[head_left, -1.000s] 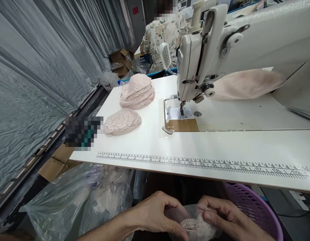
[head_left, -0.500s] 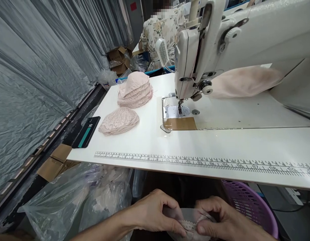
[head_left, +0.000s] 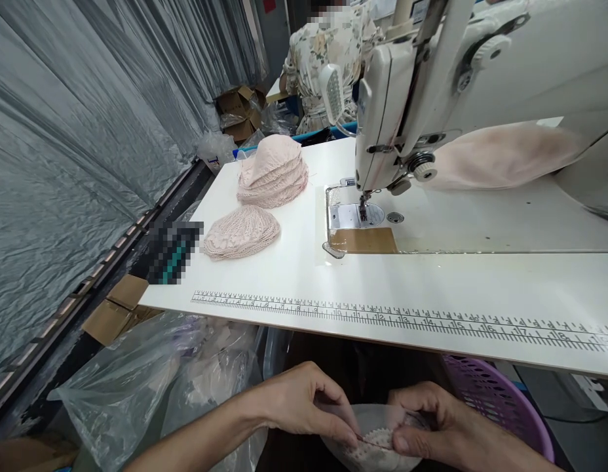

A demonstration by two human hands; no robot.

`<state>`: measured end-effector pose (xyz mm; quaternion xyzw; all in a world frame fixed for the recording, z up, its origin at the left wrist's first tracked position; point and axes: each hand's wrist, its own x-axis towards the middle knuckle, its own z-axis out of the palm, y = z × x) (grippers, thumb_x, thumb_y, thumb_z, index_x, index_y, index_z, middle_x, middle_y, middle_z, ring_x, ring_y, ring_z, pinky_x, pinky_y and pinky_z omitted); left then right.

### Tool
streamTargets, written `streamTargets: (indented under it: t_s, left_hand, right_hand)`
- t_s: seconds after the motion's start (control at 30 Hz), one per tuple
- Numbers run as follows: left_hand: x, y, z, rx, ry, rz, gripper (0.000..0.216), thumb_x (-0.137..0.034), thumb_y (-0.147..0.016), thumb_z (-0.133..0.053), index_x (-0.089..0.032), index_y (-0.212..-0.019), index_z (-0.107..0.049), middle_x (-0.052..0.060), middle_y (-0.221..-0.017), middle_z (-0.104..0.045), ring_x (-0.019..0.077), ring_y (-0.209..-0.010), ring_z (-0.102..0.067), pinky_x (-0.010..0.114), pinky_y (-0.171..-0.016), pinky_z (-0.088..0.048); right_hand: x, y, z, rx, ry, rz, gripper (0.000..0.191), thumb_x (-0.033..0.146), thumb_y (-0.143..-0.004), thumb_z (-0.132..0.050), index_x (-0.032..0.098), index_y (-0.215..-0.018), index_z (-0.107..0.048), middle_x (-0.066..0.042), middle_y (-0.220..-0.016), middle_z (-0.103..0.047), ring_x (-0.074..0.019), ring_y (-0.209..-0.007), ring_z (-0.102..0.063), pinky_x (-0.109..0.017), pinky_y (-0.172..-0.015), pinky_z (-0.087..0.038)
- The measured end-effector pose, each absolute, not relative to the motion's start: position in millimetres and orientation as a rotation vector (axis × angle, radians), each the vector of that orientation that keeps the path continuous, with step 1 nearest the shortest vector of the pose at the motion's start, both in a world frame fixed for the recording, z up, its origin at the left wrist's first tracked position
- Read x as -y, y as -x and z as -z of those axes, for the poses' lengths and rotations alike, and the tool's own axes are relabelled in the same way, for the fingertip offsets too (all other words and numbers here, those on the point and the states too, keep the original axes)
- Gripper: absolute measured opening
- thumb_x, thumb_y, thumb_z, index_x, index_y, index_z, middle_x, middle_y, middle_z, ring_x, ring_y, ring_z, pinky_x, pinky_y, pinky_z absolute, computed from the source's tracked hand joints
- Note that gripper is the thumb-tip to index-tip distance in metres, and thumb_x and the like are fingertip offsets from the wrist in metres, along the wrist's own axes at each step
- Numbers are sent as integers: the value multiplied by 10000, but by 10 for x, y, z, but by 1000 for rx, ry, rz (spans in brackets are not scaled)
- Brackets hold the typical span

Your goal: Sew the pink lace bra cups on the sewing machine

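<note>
Below the table's front edge, my left hand (head_left: 316,406) and my right hand (head_left: 426,419) pinch a sheer, pale fabric cup piece (head_left: 382,459) with a scalloped lace edge. The two hands grip it a short way apart, and a thin dark reddish line runs along the fabric between them. The lower part of the piece is cut off by the picture's bottom. Up on the white table (head_left: 294,275) lie two stacks of pink lace cups, a taller stack (head_left: 272,172) behind and a flatter stack (head_left: 242,233) in front.
A white sewing machine (head_left: 382,118) stands on the table, pink fabric (head_left: 505,154) under its arm. A printed ruler (head_left: 382,316) runs along the front edge. Plastic bags (head_left: 132,387) hang at lower left; a purple basket (head_left: 500,400) is at lower right. Another person (head_left: 326,59) sits beyond.
The view has shifted slightly, so the table and machine sit further right. Both hands keep their pinch on the fabric cup piece, and more of the reddish line shows between them.
</note>
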<state>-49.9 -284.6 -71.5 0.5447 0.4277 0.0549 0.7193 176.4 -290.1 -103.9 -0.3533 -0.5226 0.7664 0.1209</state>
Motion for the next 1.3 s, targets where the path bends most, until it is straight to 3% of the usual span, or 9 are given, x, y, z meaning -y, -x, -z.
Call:
streamTargets:
  t_s: [0.17,0.37,0.6,0.77,1.03,1.3]
  left_hand:
    - [2846,541,715,-909,-1159,-122,312,-418,-685,-750,-143,-833,-749,16,-670,-647,103,-631,-560,189,-635,-433]
    - [2865,674,790,-867,-1222,-51,436,-548,-644,-744,-178,-874,-742,-6,-703,-636,97,-646,-555,177,-626,-424]
    - [2894,703,837,-823,-1242,-97,183,-326,-772,-682,-195,-883,-746,-3,-781,-684,92,-712,-613,145,-651,-446]
    - [2886,698,799,-907,-1213,-15,159,-223,-779,-677,-222,-924,-742,-16,-777,-719,110,-761,-660,145,-685,-472]
    - [2912,648,810,-888,-1118,-53,311,-284,-673,-776,-211,-971,-729,-4,-823,-727,118,-775,-663,162,-743,-471]
    - [2905,587,834,-946,-1139,-72,323,-390,-662,-765,-159,-886,-748,51,-756,-727,126,-684,-662,168,-645,-475]
  right_hand:
    - [2903,-1717,1040,1516,1000,-2294,306,459,-706,-729,155,-745,-731,-9,-668,-608,-126,-645,-500,-226,-604,-350]
    - [2921,-1762,1126,1462,1045,-2297,371,524,-697,-713,157,-670,-665,22,-617,-521,-108,-599,-435,-224,-563,-305]
    - [2941,-1813,1217,1492,1136,-2298,415,590,-682,-690,180,-648,-632,30,-607,-481,-118,-605,-407,-234,-572,-290]
    - [2938,-1825,1223,1471,1072,-2319,377,552,-691,-705,185,-636,-638,29,-610,-508,-112,-599,-422,-227,-583,-315]
    - [2945,-1772,1179,1525,1109,-2283,379,540,-684,-713,173,-625,-639,36,-575,-481,-105,-576,-410,-224,-555,-293]
    - [2959,-1784,1132,1550,1084,-2241,319,467,-714,-703,150,-697,-677,11,-627,-549,-110,-604,-452,-221,-566,-318]
